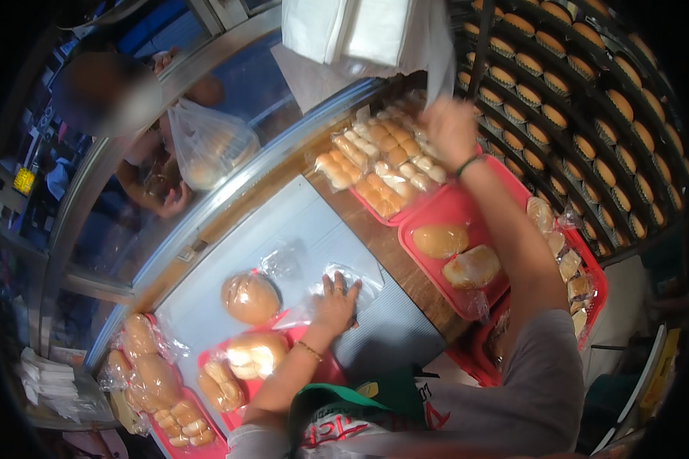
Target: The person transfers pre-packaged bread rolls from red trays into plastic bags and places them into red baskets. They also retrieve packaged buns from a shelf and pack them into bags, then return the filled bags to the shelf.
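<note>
My left hand (336, 307) presses down with fingers spread on clear plastic (359, 281) on the grey ribbed counter mat. Left of it lies a round loaf of bread (251, 297) in a tied clear bag. My right hand (451, 129) is raised at the top, blurred, at the lower end of a whitish plastic bag (441, 63) beside a hanging stack of white bags (373, 28); its fingers seem closed on it, though blur hides the exact grip. Packs of bread rolls (382, 192) lie on a red tray just below that hand.
A red tray (405, 241) holds two bagged breads. Another red tray (336, 373) with bagged loaves is near my left forearm. More bagged bread (155, 378) lies at lower left. Racks of small cakes (585, 146) fill the right. Beyond the glass, a person stands by a filled plastic bag (209, 146).
</note>
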`<act>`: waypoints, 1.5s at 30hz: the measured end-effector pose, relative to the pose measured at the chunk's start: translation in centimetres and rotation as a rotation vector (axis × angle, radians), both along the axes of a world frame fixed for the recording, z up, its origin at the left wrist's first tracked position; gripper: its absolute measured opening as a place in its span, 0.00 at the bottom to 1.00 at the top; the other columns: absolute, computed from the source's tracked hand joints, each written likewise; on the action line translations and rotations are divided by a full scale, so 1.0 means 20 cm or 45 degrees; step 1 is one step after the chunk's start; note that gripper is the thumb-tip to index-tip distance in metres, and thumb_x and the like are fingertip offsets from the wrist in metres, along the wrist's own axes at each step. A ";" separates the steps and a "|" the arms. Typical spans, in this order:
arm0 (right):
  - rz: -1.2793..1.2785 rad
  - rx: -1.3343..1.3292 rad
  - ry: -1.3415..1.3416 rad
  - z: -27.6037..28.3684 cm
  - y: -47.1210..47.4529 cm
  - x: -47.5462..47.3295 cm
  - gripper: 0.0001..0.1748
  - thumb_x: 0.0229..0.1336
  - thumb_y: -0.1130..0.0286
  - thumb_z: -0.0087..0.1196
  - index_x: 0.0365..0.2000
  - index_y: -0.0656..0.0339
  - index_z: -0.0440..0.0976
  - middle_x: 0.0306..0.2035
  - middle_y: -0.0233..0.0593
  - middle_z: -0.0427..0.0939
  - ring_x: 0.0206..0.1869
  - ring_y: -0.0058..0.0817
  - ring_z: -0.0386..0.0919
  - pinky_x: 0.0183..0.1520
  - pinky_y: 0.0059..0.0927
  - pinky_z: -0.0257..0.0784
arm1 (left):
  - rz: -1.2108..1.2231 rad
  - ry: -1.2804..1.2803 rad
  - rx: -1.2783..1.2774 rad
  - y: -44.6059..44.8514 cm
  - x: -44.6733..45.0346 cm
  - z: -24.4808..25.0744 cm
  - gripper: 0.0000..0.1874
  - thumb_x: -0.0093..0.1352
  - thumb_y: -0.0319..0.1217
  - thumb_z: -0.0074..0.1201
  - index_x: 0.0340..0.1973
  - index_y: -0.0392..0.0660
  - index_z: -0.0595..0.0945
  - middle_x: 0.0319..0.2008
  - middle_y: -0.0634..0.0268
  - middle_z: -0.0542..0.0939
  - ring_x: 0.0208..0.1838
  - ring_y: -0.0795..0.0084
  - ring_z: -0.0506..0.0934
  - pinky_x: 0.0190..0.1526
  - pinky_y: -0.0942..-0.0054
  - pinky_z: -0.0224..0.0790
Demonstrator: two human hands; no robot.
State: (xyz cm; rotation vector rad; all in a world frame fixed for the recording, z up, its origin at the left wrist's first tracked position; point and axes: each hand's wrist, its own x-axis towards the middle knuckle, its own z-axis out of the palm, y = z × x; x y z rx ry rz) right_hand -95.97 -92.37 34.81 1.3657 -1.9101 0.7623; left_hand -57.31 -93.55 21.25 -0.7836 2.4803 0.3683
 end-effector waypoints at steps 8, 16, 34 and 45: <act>0.558 0.919 -0.550 -0.48 0.22 0.72 0.08 0.59 0.68 0.55 0.34 0.62 0.79 0.37 0.48 0.81 0.41 0.45 0.80 0.44 0.44 0.74 | -0.008 0.024 -0.008 -0.01 0.03 0.01 0.56 0.55 0.43 0.75 0.75 0.64 0.56 0.78 0.44 0.44 0.80 0.37 0.42 0.70 0.35 0.53; 0.264 -0.973 -1.261 0.18 -0.20 -0.21 0.03 0.56 0.79 0.56 0.26 0.67 0.76 0.35 0.36 0.83 0.34 0.17 0.74 0.35 0.23 0.69 | 0.002 0.054 -0.022 0.01 0.02 0.00 0.56 0.54 0.43 0.76 0.74 0.65 0.57 0.78 0.45 0.45 0.79 0.37 0.43 0.70 0.36 0.54; 0.726 -0.526 -1.455 0.30 -0.24 -0.33 0.17 0.64 0.69 0.61 0.50 0.68 0.80 0.39 0.33 0.85 0.41 0.18 0.78 0.48 0.22 0.72 | 0.001 0.042 -0.011 -0.02 0.03 0.00 0.55 0.56 0.45 0.74 0.74 0.66 0.57 0.78 0.48 0.46 0.80 0.39 0.44 0.68 0.32 0.51; 0.548 -0.567 -1.323 0.29 -0.33 -0.35 0.17 0.65 0.68 0.59 0.49 0.69 0.80 0.40 0.32 0.84 0.40 0.20 0.77 0.50 0.23 0.72 | 0.007 0.047 0.016 -0.02 0.03 0.02 0.56 0.55 0.44 0.74 0.74 0.66 0.56 0.78 0.47 0.45 0.80 0.39 0.43 0.69 0.32 0.51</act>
